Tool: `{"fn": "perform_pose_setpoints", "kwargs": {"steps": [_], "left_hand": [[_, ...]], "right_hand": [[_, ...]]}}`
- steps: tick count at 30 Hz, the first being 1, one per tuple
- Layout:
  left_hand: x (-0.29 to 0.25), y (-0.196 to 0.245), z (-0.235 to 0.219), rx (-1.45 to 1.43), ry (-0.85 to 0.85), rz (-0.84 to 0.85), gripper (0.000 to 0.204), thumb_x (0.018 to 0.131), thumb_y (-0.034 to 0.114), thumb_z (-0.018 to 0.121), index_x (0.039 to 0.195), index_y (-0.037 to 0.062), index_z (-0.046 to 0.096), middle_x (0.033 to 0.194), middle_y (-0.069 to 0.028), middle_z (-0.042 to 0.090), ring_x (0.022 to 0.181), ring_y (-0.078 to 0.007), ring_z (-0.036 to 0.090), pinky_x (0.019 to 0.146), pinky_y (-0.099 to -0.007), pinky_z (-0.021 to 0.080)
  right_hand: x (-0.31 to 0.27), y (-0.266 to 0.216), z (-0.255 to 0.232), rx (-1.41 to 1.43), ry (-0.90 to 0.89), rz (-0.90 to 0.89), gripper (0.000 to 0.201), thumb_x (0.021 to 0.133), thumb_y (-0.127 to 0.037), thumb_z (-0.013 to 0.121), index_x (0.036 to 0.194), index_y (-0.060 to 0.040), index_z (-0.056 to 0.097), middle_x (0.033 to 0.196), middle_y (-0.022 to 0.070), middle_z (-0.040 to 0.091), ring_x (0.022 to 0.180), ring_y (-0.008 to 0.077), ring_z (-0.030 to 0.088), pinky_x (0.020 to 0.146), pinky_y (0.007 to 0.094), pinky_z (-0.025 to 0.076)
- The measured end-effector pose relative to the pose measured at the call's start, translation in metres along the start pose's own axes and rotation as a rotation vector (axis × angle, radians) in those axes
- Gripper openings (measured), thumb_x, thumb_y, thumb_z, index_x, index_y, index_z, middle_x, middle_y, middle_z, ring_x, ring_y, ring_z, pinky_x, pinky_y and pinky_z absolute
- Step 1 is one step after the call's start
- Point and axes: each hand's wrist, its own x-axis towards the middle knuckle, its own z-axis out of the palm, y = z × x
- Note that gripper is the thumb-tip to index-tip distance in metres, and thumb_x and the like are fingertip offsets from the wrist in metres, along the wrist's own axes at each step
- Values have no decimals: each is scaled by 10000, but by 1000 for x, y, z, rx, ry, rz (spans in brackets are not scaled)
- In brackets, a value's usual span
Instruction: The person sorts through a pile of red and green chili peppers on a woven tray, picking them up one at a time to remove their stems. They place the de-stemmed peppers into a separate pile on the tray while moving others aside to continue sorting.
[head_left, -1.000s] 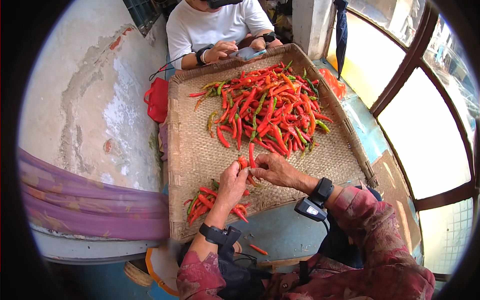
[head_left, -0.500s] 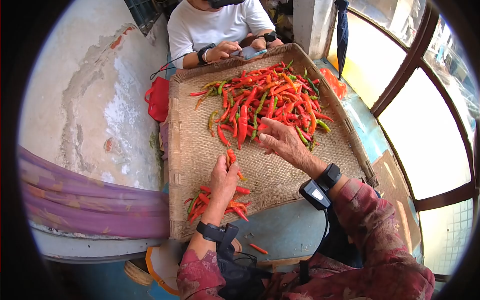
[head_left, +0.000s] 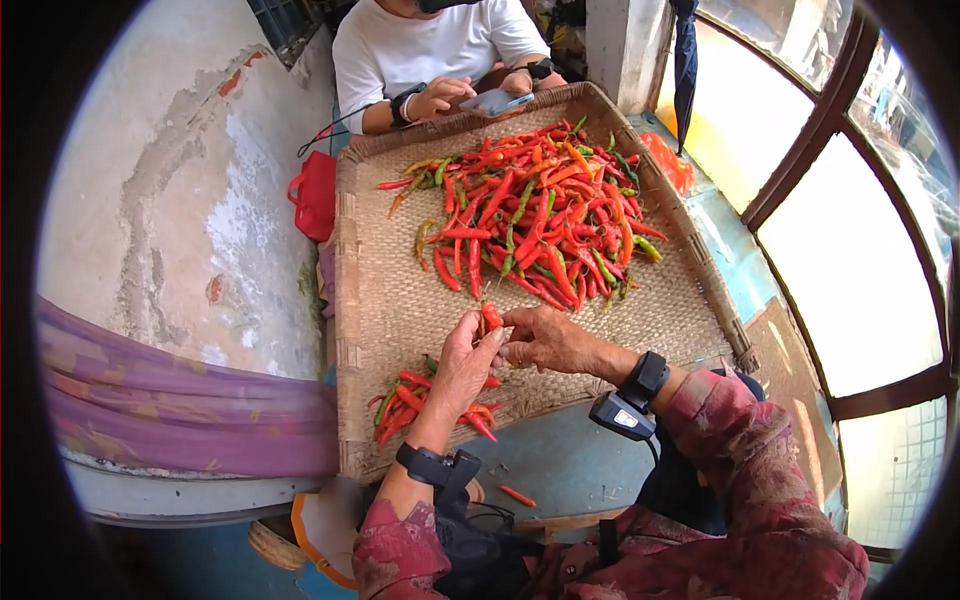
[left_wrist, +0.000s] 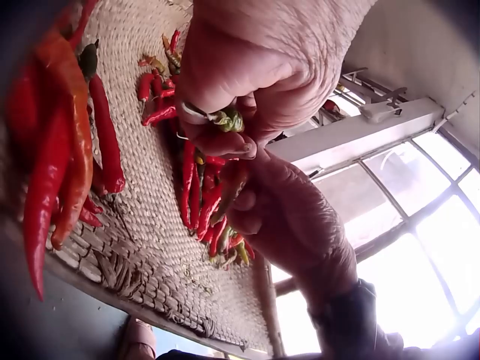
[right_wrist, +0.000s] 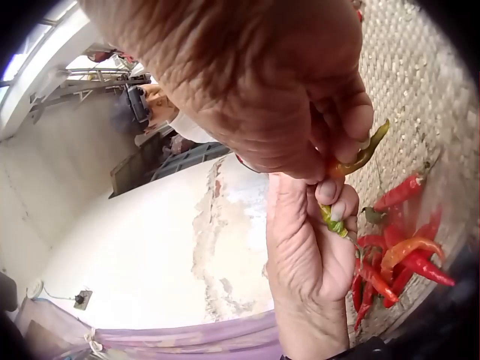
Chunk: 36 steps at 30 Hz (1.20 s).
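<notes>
Over the woven tray, my two hands meet around chili peppers. My left hand grips a red chili whose top shows above the fingers. In the right wrist view, a yellow-green end pokes out between the left fingers. My right hand pinches a chili with a greenish tip, right at the left fingertips. Much of what both hands hold is hidden by the fingers. A small pile of red chilies lies near my left wrist, and a large heap lies at the far side.
Across the tray, a person in a white top holds a phone over the rim. A red bag sits left of the tray. Windows line the right side. One chili lies on the blue surface below.
Half a second ago my right hand was open near the large heap, away from the left; now it is back at the left hand. A red chili now lies crosswise at the heap's near-left edge.
</notes>
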Motion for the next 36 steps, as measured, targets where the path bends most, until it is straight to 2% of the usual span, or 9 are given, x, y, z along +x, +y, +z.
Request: {"fn": "perform_pose_setpoints", "kwargs": {"steps": [8, 11, 14, 16, 20, 22, 25, 30, 36], "left_hand": [[9, -20, -12, 0, 140, -46, 191, 928, 217, 483, 935, 27, 501, 716, 5, 487, 587, -62, 462, 530, -220, 402], [10, -22, -13, 10, 157, -45, 201, 927, 221, 473, 930, 26, 521, 729, -4, 500, 599, -73, 477, 552, -234, 421], [8, -16, -9, 60, 181, -36, 220, 923, 218, 477, 921, 15, 563, 747, -8, 510, 628, -88, 494, 585, -239, 427], [11, -26, -15, 149, 182, 14, 230, 920, 217, 487, 935, 9, 583, 742, -5, 513, 640, -92, 498, 598, -238, 425], [10, -27, -13, 344, 217, 194, 244, 915, 214, 521, 977, -1, 620, 737, 8, 523, 668, -94, 502, 619, -233, 410], [8, -13, -9, 212, 182, 142, 239, 917, 211, 526, 999, 7, 620, 744, 10, 527, 670, -85, 502, 610, -229, 414], [4, -1, -4, 71, 140, 85, 230, 923, 205, 527, 1024, 19, 617, 763, 13, 536, 673, -69, 505, 599, -220, 430], [4, -4, -6, -92, 80, 77, 236, 923, 183, 523, 1087, 23, 580, 788, -6, 562, 685, -68, 530, 629, -225, 486], [3, -7, -25, 600, 27, 187, 237, 863, 137, 555, 1051, -1, 598, 839, -100, 618, 694, -192, 602, 649, -299, 493]], "right_hand": [[2, 18, -4, -286, -73, 36, 227, 747, -161, 566, 881, 5, 645, 637, 131, 618, 580, 213, 609, 560, 346, 483], [2, 12, -10, -286, -272, 249, 195, 820, -164, 554, 916, -17, 639, 614, 43, 577, 576, 104, 560, 518, 286, 454], [11, 7, -23, -361, -62, 9, 278, 845, -183, 547, 1052, -10, 613, 674, 60, 603, 609, 119, 583, 537, 277, 479], [13, -12, -32, 237, 416, -56, 430, 876, -245, 562, 1222, 5, 514, 784, 91, 634, 649, 147, 609, 578, 268, 508], [11, -1, -38, 155, 390, 25, 527, 856, -238, 588, 1265, 63, 448, 832, 165, 652, 706, 218, 638, 642, 341, 514], [7, 11, -22, -127, 32, 18, 577, 882, -338, 579, 1318, 2, 415, 939, 142, 652, 762, 192, 635, 648, 295, 526], [2, 7, 0, -238, -60, -185, 452, 871, -323, 597, 1161, 16, 524, 898, 141, 655, 766, 219, 630, 694, 336, 507], [4, 5, 6, -156, -20, -58, 272, 850, -225, 630, 956, 21, 583, 706, 93, 633, 642, 156, 587, 596, 325, 467], [2, 6, -2, -112, 17, 35, 228, 797, -205, 620, 825, 20, 601, 684, 173, 602, 699, 304, 615, 626, 402, 469]]}}
